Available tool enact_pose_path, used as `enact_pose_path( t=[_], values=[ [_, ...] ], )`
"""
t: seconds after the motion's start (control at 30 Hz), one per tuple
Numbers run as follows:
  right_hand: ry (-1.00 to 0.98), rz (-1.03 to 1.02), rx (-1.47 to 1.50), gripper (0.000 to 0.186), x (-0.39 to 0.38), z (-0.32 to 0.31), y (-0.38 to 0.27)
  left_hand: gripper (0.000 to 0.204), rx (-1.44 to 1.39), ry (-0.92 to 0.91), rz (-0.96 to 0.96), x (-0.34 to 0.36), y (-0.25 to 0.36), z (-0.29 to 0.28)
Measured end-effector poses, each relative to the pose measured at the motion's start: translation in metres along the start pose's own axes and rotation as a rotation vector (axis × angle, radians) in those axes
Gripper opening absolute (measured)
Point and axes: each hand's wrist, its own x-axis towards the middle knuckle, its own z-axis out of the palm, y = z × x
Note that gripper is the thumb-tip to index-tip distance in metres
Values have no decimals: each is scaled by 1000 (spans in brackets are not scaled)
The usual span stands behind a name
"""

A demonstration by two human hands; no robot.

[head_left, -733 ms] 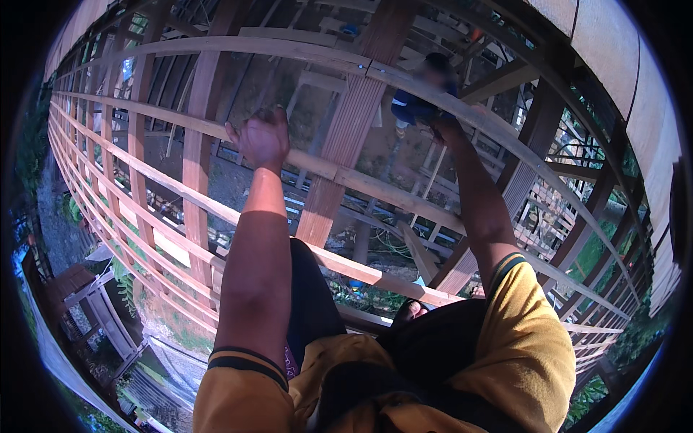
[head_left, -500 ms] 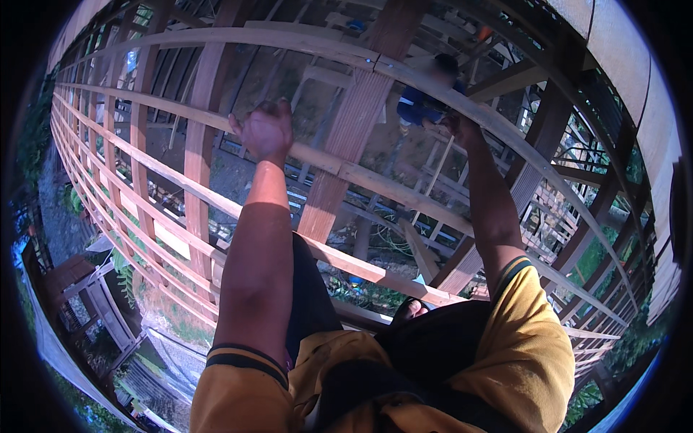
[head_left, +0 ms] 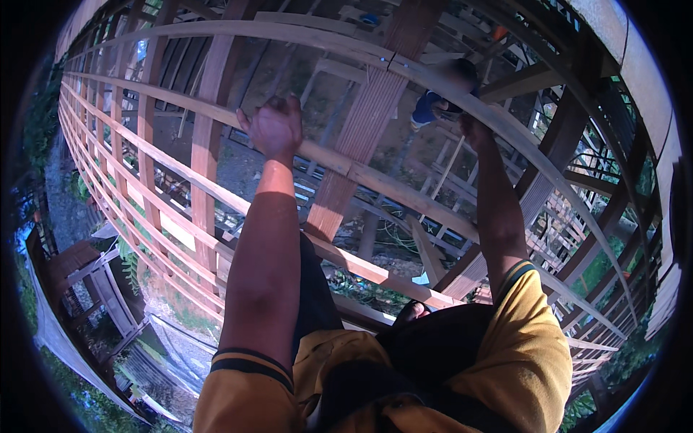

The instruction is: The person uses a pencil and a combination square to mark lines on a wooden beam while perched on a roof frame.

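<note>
My left hand (head_left: 273,130) is closed over a long wooden batten (head_left: 328,156), fingers curled and arm stretched straight down to it. Farther right, my right hand (head_left: 473,133) is closed beside the upper batten (head_left: 498,119), its fingers in shadow. A thin pale stick (head_left: 449,167) runs down and left from that hand; I cannot tell whether the fingers hold it. Both battens lie across a thick reddish rafter (head_left: 372,108). A joint in the upper batten sits on that rafter.
Below the frame, a person in blue (head_left: 427,108) is partly hidden behind the upper batten. More battens (head_left: 390,273) and rafters (head_left: 206,151) form an open grid over a drop to the ground. My foot (head_left: 411,310) is near the lower batten. Pale roof sheets (head_left: 660,86) curve along the right.
The view has shifted slightly, so the frame appears a little farther right. Both hands keep their places. The person below has moved slightly and is more covered by the upper batten.
</note>
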Motion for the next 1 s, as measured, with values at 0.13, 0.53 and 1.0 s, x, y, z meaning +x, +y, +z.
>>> enact_pose_path(
  t=[0.13, 0.53, 1.0],
  values=[
    [-291, -105, 166, 26, -5, -3, -3, 50, -49, -20, -56, 1, 6, 1],
    [119, 43, 5, 17, -12, 11, 6, 46, -72, -1, -34, 2, 6, 7],
    [56, -64, -23, 22, -8, 31, 13, 49, 22, -92, -73, 3, 1, -4]
  ],
)
